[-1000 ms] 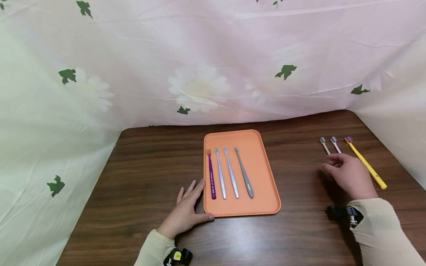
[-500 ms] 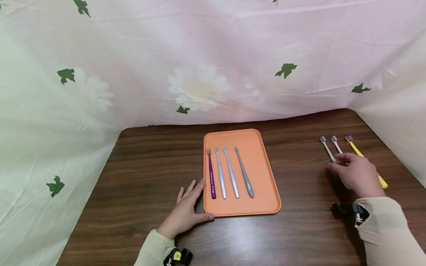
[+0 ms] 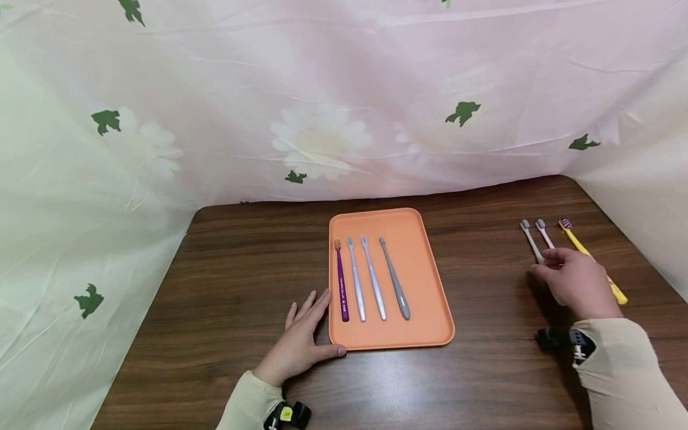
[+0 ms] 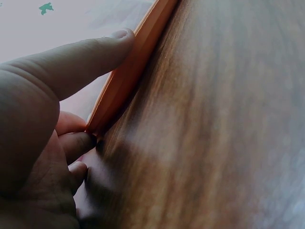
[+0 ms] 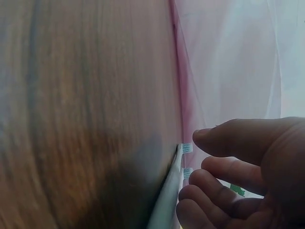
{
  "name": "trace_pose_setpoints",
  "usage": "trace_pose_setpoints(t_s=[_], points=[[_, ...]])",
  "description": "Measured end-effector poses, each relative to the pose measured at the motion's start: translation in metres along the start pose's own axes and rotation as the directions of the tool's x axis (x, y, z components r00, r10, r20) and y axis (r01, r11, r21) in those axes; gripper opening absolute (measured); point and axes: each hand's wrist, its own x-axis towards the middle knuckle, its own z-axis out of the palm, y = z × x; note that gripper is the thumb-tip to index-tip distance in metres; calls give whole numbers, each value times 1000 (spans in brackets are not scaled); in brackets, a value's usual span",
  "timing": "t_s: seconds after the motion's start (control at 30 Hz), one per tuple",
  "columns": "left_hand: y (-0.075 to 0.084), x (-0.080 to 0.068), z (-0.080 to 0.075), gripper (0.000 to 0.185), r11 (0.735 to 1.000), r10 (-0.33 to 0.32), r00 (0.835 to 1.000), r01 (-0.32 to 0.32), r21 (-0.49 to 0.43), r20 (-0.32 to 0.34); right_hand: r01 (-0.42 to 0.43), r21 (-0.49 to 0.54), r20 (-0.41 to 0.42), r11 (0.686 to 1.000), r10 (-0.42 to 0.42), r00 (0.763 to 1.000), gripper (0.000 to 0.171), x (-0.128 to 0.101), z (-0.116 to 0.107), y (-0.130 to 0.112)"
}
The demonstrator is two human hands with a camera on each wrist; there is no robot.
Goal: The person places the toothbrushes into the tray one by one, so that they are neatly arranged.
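My left hand [image 3: 301, 340] rests by the near left corner of the orange tray [image 3: 424, 286], thumb at its front edge and fingertips along its left side. In the left wrist view the thumb [image 4: 95, 55] lies against the tray wall [image 4: 128, 71]. On the right, my right hand [image 3: 580, 283] is low over a grey-white toothbrush [image 3: 531, 242] and a pink toothbrush [image 3: 545, 234], hiding their handles. From the right wrist, thumb and loosely bent fingers stand apart, fingertips close beside the light handle [image 5: 167, 200]. A yellow toothbrush [image 3: 577, 246] lies just right of this hand.
Inside the tray lie a purple toothbrush [image 3: 341, 286], two pale blue toothbrushes, the left one [image 3: 356, 280] beside the other [image 3: 373, 280], and a grey toothbrush [image 3: 396, 280]. A patterned cloth [image 3: 322, 89] hangs behind and beside the brown wooden table [image 3: 242, 263].
My right hand has shifted a little right and now holds about still. The grey-white toothbrush's head has edged right, closer to the pink one. The left hand stays in place.
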Motion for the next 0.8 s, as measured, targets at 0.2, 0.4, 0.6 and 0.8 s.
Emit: trace_pose_setpoints(t_s=[0.2,0.4,0.6,0.8], points=[[1,0,0,105,1000,-3,1000,3,0,0,11,6,-1,1000,-11,1000,49,0,1,1],[1,0,-1,105,1000,-9,1000,9,3,2,34,23,-7,999,-33,999,45,2,3,1],[1,0,-1,105,1000,-12,1000,12,1,3,40,25,1,999,-40,999,44,3,3,2],[1,0,-1,105,1000,-9,1000,9,1,4,45,-6,15,999,-45,999,44,4,4,2]])
